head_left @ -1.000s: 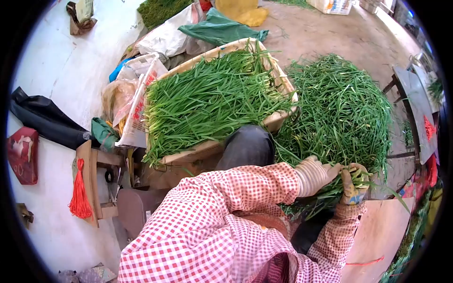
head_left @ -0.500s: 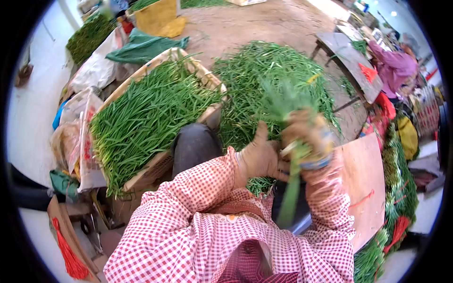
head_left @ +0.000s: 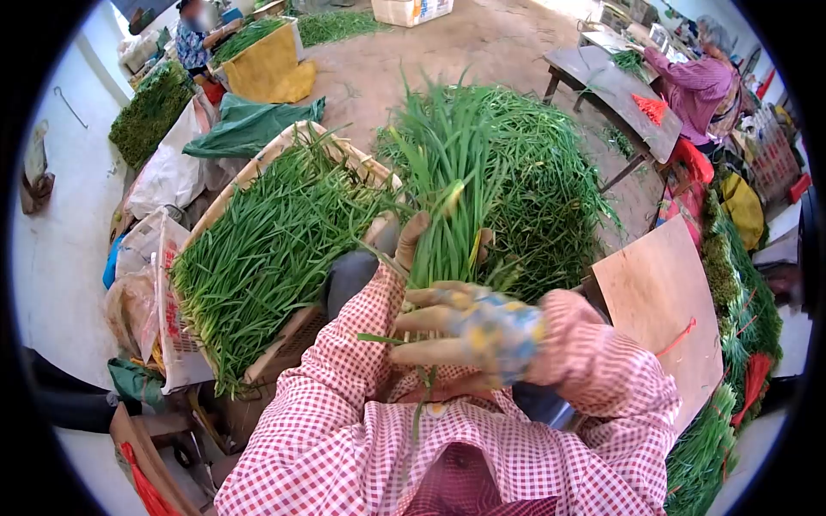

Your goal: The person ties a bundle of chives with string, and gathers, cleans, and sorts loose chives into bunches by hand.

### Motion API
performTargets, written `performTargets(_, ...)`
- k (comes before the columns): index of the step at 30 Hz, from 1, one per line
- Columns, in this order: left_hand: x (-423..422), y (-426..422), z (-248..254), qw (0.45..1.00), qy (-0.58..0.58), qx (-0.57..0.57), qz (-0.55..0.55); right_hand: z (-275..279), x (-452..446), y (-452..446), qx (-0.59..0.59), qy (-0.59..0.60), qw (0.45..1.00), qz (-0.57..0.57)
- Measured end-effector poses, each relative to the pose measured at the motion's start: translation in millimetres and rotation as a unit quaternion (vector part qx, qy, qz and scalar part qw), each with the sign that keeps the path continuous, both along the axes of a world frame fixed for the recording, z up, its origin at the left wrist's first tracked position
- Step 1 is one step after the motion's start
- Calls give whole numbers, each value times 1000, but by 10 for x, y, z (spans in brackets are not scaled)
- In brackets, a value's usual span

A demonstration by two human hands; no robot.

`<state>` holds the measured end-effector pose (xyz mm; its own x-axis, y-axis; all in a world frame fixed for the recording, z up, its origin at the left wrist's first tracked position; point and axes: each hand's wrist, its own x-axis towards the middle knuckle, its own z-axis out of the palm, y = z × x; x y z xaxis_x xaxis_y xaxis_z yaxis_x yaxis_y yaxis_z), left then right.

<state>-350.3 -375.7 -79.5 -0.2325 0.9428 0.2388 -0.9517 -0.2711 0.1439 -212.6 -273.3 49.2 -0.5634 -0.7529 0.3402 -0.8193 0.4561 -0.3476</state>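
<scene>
My left hand (head_left: 410, 242), in a tan glove, is wrapped round an upright bunch of long green chives (head_left: 447, 215). Its thumb shows on the left of the bunch and fingertips on the right. A yellowish leaf stands out in the bunch. Just below, across the stem ends, my right hand (head_left: 473, 331) is stretched out with fingers apart, in a glove with a blue and yellow patterned back. It is slightly blurred. A few loose leaves (head_left: 381, 339) hang by its fingertips. Behind my hands lies a large heap of chives (head_left: 551, 189).
To the left a plastic crate (head_left: 245, 176) holds laid-out chives. A wooden board (head_left: 662, 297) is on my right, with bundled greens (head_left: 757, 301) and red ties (head_left: 755, 387) beyond. One person (head_left: 693, 86) sits by a low table (head_left: 615, 90); another person (head_left: 196, 43) is at back left.
The bunch has passed from my right hand to my left and now points upward. My right hand has come down and left, with its fingers spread. The view has tilted up somewhat.
</scene>
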Motion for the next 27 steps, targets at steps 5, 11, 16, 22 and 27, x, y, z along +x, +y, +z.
performTargets(5, -39, 110, 196, 984, 110, -123, 63, 128, 165, 1083, -266, -155, 810, -499)
performTargets(11, -18, 646, 218, 899, 418, -100, 83, -159, -292, 1482, -446, -378, 744, -322)
performTargets(16, 152, 897, 664, 806, 541, -168, 173, -623, -1084, 2051, -617, -526, 581, 67)
performTargets(22, 80, 900, 1171, 499, 781, -374, 7, -199, -656, 1510, -678, -261, 681, -87)
performTargets(27, -612, 751, 813, 701, 694, -107, 125, -781, -827, 2023, -690, -470, 533, 137)
